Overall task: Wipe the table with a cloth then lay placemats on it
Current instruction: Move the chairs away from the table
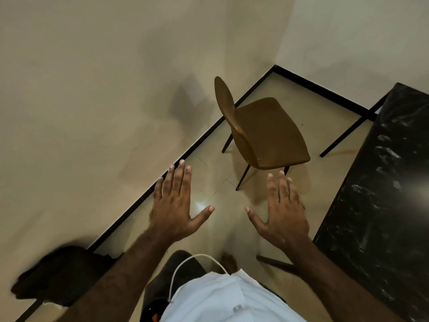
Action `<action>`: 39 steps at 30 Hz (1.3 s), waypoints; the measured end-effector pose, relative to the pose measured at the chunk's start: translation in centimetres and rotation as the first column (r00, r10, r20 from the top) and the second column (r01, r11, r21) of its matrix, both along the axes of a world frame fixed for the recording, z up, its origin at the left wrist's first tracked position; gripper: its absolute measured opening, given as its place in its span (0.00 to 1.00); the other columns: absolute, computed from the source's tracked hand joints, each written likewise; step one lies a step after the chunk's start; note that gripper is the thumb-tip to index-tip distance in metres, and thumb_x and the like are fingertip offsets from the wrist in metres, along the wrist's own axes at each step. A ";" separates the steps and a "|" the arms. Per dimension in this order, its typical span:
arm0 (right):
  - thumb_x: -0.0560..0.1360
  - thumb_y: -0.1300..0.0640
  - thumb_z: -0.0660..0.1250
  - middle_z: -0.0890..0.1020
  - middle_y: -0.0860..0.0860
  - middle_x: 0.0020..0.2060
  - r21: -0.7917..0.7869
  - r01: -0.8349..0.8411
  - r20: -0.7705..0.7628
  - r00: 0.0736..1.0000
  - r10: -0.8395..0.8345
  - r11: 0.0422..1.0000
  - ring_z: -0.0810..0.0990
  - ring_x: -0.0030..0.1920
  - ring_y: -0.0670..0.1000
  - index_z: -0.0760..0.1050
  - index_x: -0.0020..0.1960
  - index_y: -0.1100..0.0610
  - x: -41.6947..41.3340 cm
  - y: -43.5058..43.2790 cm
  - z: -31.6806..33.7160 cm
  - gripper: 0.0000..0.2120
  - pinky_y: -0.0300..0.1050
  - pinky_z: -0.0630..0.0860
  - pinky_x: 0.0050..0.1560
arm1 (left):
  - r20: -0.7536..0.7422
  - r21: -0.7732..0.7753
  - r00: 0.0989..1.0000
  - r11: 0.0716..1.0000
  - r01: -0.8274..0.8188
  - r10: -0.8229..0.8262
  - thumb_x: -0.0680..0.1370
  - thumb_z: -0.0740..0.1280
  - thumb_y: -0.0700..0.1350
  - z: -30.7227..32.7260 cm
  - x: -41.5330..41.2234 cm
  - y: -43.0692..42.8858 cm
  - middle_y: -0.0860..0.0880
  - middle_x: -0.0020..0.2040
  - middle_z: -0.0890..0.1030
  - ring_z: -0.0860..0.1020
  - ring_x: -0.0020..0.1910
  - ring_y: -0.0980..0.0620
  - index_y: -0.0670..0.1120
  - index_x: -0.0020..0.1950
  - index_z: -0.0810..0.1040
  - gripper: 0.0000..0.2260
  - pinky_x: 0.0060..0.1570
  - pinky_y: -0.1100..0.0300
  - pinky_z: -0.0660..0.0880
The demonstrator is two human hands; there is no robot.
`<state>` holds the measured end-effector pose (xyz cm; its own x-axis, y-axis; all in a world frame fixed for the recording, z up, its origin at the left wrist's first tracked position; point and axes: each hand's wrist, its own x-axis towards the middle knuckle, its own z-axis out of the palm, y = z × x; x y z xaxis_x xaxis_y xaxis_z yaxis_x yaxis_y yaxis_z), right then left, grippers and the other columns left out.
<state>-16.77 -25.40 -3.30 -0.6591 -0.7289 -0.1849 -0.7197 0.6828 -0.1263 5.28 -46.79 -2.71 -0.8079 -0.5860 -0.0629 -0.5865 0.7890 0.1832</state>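
Observation:
The black marble-patterned table [380, 196] runs along the right edge of the view, its top bare where it shows. My left hand [175, 203] and my right hand [282, 210] are both held out over the floor, palms down, fingers spread, holding nothing. The right hand is just left of the table's near corner. No cloth or placemat is in sight.
A brown chair [262, 131] stands ahead on the tiled floor, between the wall and the table. A dark blurred chair or bag [62, 275] sits at the lower left by the wall. A black skirting strip [162, 177] runs along the wall base.

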 end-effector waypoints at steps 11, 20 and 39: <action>0.78 0.18 0.50 0.45 0.57 0.90 -0.016 0.129 0.020 0.991 -0.129 0.991 0.49 0.89 0.63 0.41 0.91 0.51 -8.6 -12.8 -0.9 0.55 0.67 0.65 0.81 | -0.010 0.034 0.995 0.994 0.104 -0.104 0.77 0.43 0.83 -0.3 -12.6 -15.6 0.46 0.91 0.37 0.39 0.91 0.43 0.46 0.92 0.41 0.55 0.87 0.34 0.49; 0.76 0.16 0.46 0.41 0.55 0.90 0.028 0.309 0.029 0.950 -0.309 0.951 0.44 0.89 0.61 0.39 0.90 0.49 -13.9 -23.5 0.2 0.55 0.67 0.60 0.83 | 0.023 0.033 0.940 0.940 0.341 -0.342 0.78 0.49 0.83 0.8 -24.9 -29.4 0.45 0.91 0.34 0.37 0.90 0.41 0.45 0.91 0.37 0.56 0.87 0.34 0.48; 0.77 0.17 0.47 0.37 0.54 0.89 0.057 0.591 0.163 0.790 -0.592 0.805 0.41 0.89 0.62 0.34 0.89 0.48 -27.7 -28.1 -2.7 0.54 0.65 0.57 0.85 | 0.177 0.087 0.812 0.831 0.549 -0.555 0.74 0.46 0.86 -2.3 -51.3 -37.4 0.46 0.91 0.36 0.40 0.90 0.41 0.49 0.90 0.34 0.58 0.86 0.37 0.43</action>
